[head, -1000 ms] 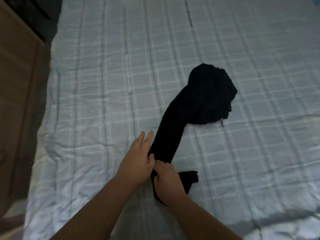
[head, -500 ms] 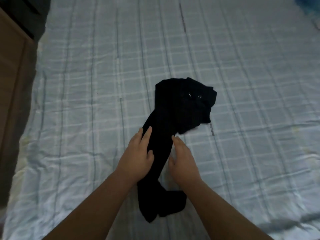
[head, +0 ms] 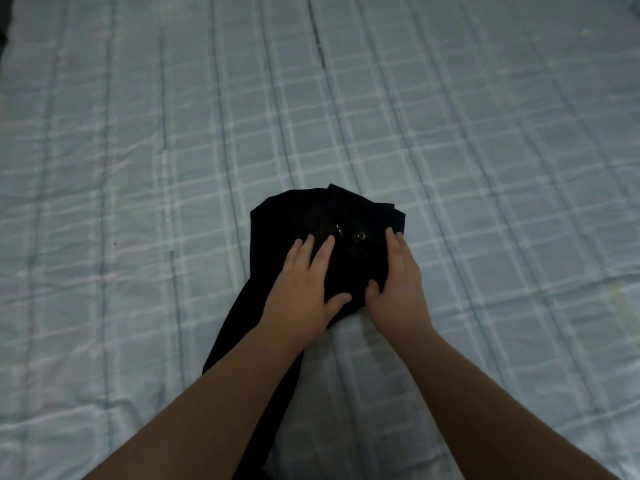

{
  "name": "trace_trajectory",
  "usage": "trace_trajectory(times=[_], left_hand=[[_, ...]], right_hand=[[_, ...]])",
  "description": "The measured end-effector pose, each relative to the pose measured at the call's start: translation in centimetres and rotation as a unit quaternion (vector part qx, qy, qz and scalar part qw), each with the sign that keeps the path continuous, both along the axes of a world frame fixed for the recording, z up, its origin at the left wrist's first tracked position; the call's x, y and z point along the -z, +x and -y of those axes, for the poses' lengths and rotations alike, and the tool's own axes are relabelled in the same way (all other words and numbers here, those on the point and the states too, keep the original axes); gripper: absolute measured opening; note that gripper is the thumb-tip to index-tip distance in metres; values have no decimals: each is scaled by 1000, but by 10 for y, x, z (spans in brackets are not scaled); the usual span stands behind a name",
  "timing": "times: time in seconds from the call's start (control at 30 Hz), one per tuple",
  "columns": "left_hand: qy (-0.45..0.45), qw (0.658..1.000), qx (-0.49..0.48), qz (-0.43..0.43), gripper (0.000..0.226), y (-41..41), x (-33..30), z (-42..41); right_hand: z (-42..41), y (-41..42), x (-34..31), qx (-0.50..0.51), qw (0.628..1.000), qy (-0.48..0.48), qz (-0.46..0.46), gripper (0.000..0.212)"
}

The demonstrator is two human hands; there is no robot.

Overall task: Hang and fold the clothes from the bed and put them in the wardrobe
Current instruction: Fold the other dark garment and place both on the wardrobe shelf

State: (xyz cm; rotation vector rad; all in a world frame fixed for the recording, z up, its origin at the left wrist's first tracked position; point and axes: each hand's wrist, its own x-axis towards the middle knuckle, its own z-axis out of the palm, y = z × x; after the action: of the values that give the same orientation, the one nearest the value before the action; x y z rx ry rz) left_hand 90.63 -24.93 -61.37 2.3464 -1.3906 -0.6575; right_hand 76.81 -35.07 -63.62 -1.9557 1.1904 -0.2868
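Here I see the left hand [head: 304, 285] flat, fingers straight and slightly spread, pressing on the black garment [head: 349, 261]. The right hand [head: 398, 285] lies palm-down on its right edge, fingers together. The garment sits bunched on the checked bed [head: 138, 168], one strip trailing toward me.

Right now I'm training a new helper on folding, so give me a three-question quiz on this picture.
1. True or false: both hands lie flat on the garment.
2. What covers the bed? A) checked sheet B) plain red blanket C) bare mattress
3. What small shiny parts show on the garment?

Key:
1. True: left hand and right hand press it with straight fingers.
2. A
3. Two metal eyelets near the fingertips.
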Motion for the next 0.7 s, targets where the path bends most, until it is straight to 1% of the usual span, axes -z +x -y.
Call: trace_trajectory(times=[0.07,0.13,0.23,0.3,0.33,0.4,0.5,0.6,0.63,0.7], left_hand=[[26,999,-12,20,95,-7,11,12],[43,998,-38,40,87,-11,17,19],[5,995,-86,56,53,-12,17,18],[-16,994,-104,41,34,-9,13,10],[-25,994,-103,29,31,-8,10,3],[-59,995,-80,3,32,-8,4,-15],[-118,990,-60,-44,33,-12,-10,-49],[-208,970,-69,-101,40,-20,-38,-79],[-236,961,-76,-120,44,-22,-50,-89],[-273,944,-98,-157,50,-27,-74,-108]], right_hand=[[12,3,8,-16,999,35,18,87],[15,3,10,-19,997,74,26,77],[4,-1,9,-4,995,93,39,52],[-7,-7,8,11,992,113,52,44],[-13,-10,7,15,992,117,53,44],[-23,-19,4,2,995,92,40,47],[-38,-28,-6,-44,999,11,14,45],[-52,-33,-29,-56,997,-50,-2,38],[-60,-34,-39,-62,997,-47,-5,38],[-78,-34,-66,-72,997,17,-2,43]])
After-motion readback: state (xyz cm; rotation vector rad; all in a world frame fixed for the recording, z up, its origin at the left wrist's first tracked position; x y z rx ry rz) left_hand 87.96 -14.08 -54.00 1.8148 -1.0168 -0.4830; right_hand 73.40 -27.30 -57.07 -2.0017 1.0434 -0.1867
